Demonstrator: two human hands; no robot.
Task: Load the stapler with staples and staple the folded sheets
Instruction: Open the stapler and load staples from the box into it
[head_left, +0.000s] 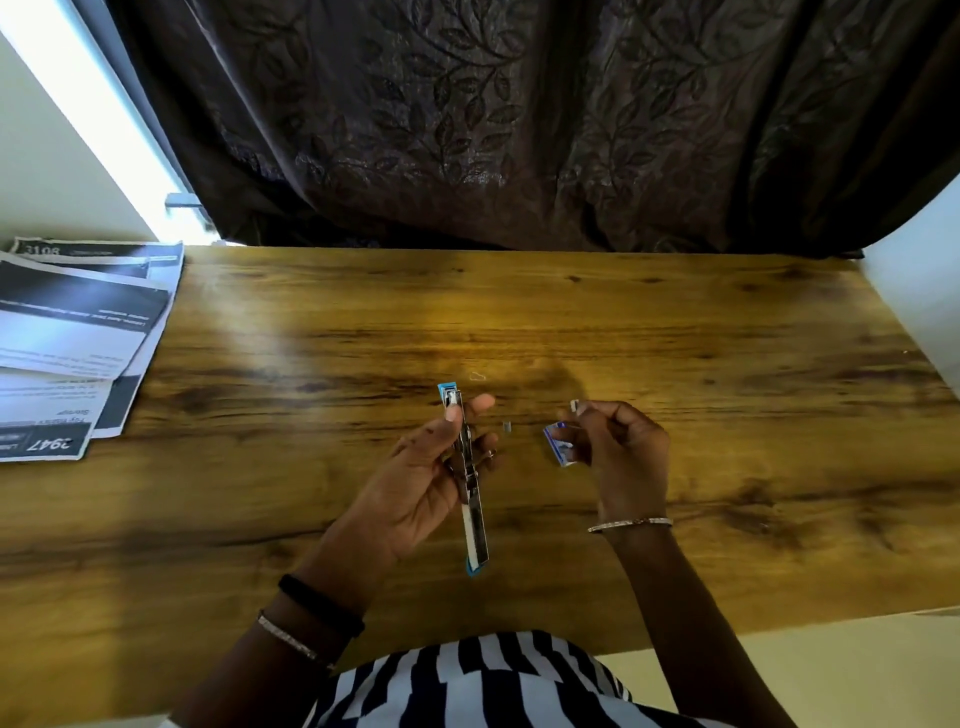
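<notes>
The left hand (421, 478) grips the opened stapler (467, 478), its length running near to far, while the right hand (618, 441) (just right of it) pinches staples (574, 406) and a small box (558, 444).

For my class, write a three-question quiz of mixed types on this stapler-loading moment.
1. True or false: the opened blue-and-metal stapler lies flat on the wooden table.
2. Which hand pinches the small silver staple strip?
3. The stack of printed paper sheets lies: A) at the table's left edge, B) under the stapler.

Key: 1 false, the left hand holds it; 2 the right hand, which also holds the small blue staple box; 3 A.
</notes>
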